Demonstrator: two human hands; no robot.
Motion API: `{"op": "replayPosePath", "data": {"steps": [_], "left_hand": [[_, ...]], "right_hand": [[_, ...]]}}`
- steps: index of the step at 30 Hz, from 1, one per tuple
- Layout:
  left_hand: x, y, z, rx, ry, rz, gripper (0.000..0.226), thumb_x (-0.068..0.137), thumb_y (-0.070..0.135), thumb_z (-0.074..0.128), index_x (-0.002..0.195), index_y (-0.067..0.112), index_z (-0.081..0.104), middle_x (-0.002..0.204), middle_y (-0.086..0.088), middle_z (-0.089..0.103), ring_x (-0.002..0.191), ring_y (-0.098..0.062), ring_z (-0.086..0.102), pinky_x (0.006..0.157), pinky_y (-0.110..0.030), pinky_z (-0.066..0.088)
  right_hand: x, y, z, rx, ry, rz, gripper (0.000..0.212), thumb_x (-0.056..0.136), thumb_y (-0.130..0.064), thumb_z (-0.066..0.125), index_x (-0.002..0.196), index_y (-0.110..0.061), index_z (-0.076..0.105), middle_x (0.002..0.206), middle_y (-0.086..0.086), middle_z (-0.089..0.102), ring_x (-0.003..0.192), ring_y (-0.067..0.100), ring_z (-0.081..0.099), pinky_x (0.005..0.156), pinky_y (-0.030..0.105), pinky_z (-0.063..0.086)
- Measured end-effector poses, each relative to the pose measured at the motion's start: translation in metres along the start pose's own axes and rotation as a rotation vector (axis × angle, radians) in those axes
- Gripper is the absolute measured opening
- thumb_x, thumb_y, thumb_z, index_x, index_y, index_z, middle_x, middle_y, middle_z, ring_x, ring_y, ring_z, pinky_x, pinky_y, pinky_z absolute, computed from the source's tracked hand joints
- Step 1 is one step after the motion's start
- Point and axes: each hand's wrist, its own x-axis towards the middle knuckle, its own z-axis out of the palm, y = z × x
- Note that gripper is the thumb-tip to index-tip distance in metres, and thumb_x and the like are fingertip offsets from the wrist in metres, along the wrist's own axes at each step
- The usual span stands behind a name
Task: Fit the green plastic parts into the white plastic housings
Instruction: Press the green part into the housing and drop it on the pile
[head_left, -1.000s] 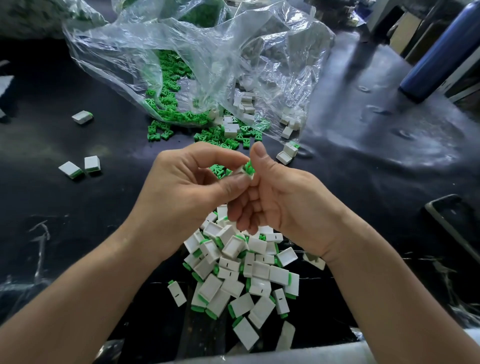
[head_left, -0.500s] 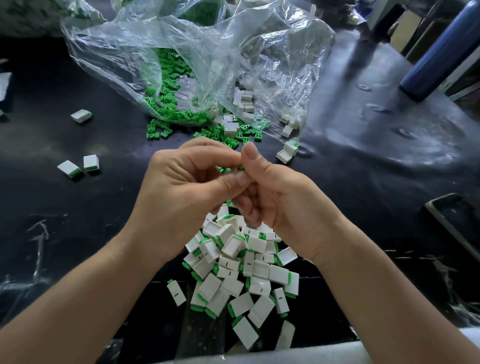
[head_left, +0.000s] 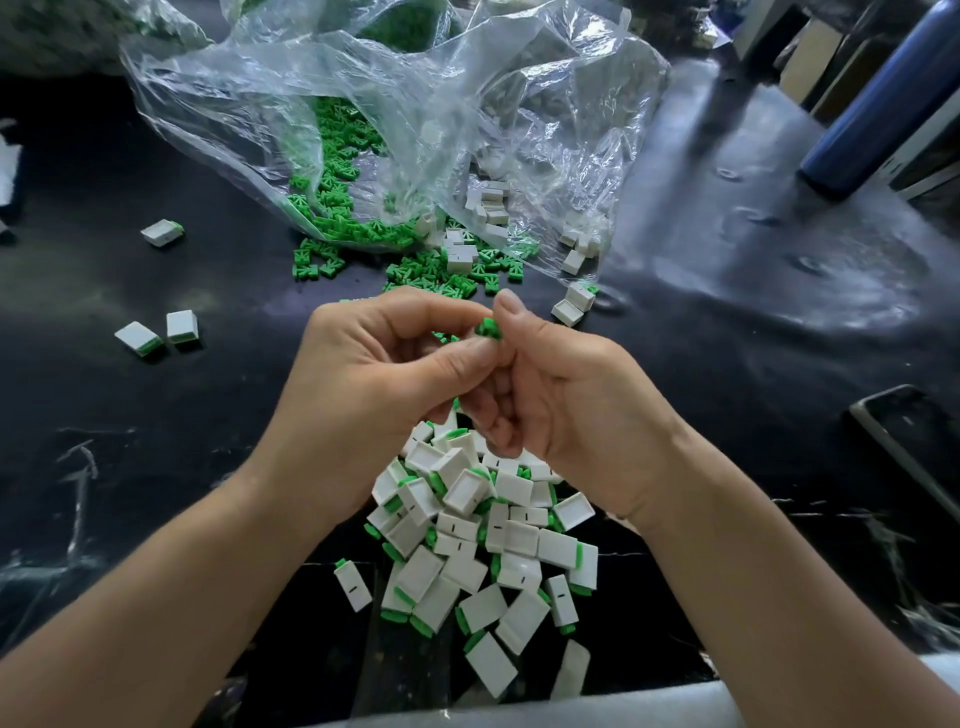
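My left hand (head_left: 374, 374) and my right hand (head_left: 566, 400) meet above the black table, fingertips together. Between them a small green plastic part (head_left: 488, 328) is pinched; any white housing there is hidden by the fingers. Below the hands lies a pile of white housings with green parts fitted (head_left: 483, 540). Loose green parts (head_left: 441, 275) and bare white housings (head_left: 462, 257) spill from a clear plastic bag (head_left: 395, 104) at the back.
Three fitted pieces lie apart on the left: one (head_left: 162, 232) farther back, two (head_left: 156, 332) nearer. A blue bottle (head_left: 878, 98) stands at the far right. A dark phone-like slab (head_left: 914, 441) lies at the right edge.
The hands stayed together above the pile. The green part, covered by the fingers half a second ago, now shows again at the fingertips.
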Motion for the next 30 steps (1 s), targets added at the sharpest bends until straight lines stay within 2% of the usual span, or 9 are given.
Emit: {"op": "replayPosePath", "data": {"steps": [4,8,13,19,23,25,26,28,30], "left_hand": [[0.0008,0.0018,-0.0012,-0.043,-0.022,-0.050,0.019,0.072,0.012,0.057,0.083,0.009,0.072,0.059,-0.016,0.064,0.049,-0.024,0.057,0.048,-0.026,0.036],[0.0026,0.0025,-0.0022,-0.054,-0.019,-0.086,0.020,0.070,0.010,0.056,0.079,0.010,0.074,0.056,-0.014,0.064,0.048,-0.023,0.057,0.048,-0.025,0.037],[0.0023,0.0053,-0.0026,-0.077,-0.033,-0.105,0.021,0.067,0.009,0.056,0.074,0.012,0.076,0.056,-0.012,0.064,0.047,-0.021,0.057,0.047,-0.023,0.038],[0.0022,0.0067,-0.0003,-0.062,-0.065,-0.117,0.019,0.066,0.003,0.054,0.068,0.003,0.072,0.065,-0.034,0.059,0.052,-0.035,0.054,0.056,-0.039,0.035],[0.0014,0.0045,-0.0013,-0.064,-0.013,-0.124,0.013,0.064,0.003,0.055,0.064,-0.003,0.067,0.061,-0.025,0.059,0.051,-0.028,0.055,0.048,-0.028,0.037],[0.0012,0.0032,-0.0012,-0.062,0.010,-0.138,0.012,0.063,0.003,0.054,0.061,-0.003,0.065,0.058,-0.024,0.057,0.051,-0.029,0.053,0.050,-0.033,0.037],[0.0010,0.0033,-0.0011,-0.063,0.017,-0.144,0.011,0.061,0.002,0.055,0.060,-0.002,0.065,0.058,-0.025,0.056,0.052,-0.032,0.052,0.054,-0.041,0.038],[0.0009,0.0036,-0.0004,-0.070,0.022,-0.144,0.009,0.053,0.003,0.061,0.060,0.000,0.066,0.058,-0.024,0.055,0.055,-0.035,0.050,0.062,-0.052,0.036],[0.0006,0.0041,0.0004,-0.069,0.018,-0.134,0.011,0.050,0.009,0.062,0.059,0.004,0.067,0.056,-0.018,0.056,0.057,-0.035,0.050,0.062,-0.052,0.036]], "right_hand": [[0.0001,-0.0003,0.0002,-0.057,0.013,-0.023,0.046,0.086,-0.049,0.035,0.072,-0.012,0.057,0.056,-0.008,0.057,0.051,0.007,0.041,0.046,0.017,0.034],[0.0008,0.0005,0.0000,-0.142,0.034,-0.028,0.050,0.088,-0.052,0.037,0.075,-0.008,0.058,0.062,-0.001,0.057,0.053,0.011,0.041,0.047,0.020,0.033],[-0.0005,-0.0024,-0.0001,-0.190,0.038,-0.031,0.052,0.081,-0.055,0.037,0.073,-0.009,0.059,0.065,0.002,0.058,0.053,0.011,0.042,0.048,0.021,0.033],[0.0006,0.0000,-0.0006,-0.221,0.032,-0.053,0.045,0.083,-0.047,0.036,0.075,-0.010,0.060,0.059,-0.008,0.059,0.052,0.008,0.043,0.047,0.017,0.034],[0.0007,0.0012,-0.0003,-0.212,0.060,-0.079,0.039,0.083,-0.043,0.041,0.078,-0.010,0.060,0.061,-0.005,0.061,0.052,0.007,0.043,0.046,0.015,0.034],[0.0005,0.0015,-0.0005,-0.213,0.069,-0.080,0.037,0.082,-0.042,0.044,0.083,-0.010,0.062,0.073,0.011,0.061,0.055,0.010,0.043,0.048,0.017,0.034],[0.0005,0.0017,-0.0003,-0.207,0.068,-0.075,0.037,0.081,-0.042,0.045,0.085,-0.010,0.063,0.079,0.018,0.058,0.057,0.012,0.042,0.049,0.017,0.034],[0.0000,0.0016,-0.0003,-0.189,0.069,-0.080,0.033,0.080,-0.040,0.048,0.081,-0.012,0.064,0.083,0.021,0.055,0.058,0.013,0.042,0.049,0.018,0.034],[-0.0002,0.0017,-0.0006,-0.185,0.078,-0.098,0.030,0.080,-0.039,0.049,0.075,-0.014,0.063,0.079,0.018,0.055,0.057,0.012,0.043,0.049,0.016,0.034]]}}
